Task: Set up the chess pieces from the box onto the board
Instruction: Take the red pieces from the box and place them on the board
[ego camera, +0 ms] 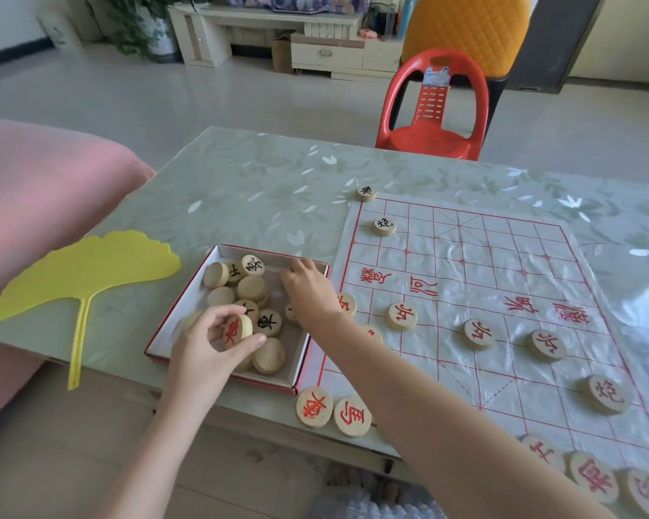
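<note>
A red-edged cardboard box (315, 354) with a white inside holds several round wooden chess pieces (253, 288), some face down. My left hand (207, 342) is over the box's near side, pinching a red-lettered piece (236, 330) on its edge. My right hand (308, 290) reaches into the box's far right corner, fingers curled down; whether it holds a piece is hidden. The thin plastic board (484, 279) with red lines lies to the right. Several red-lettered pieces (401, 315) stand on it, and black-lettered ones (384, 225) sit near its far left corner.
A yellow leaf-shaped fan (83, 271) lies left of the box. Two red pieces (314, 406) rest near the table's front edge. A red plastic chair (433, 106) stands beyond the table. A pink cushion (34, 204) is at the left.
</note>
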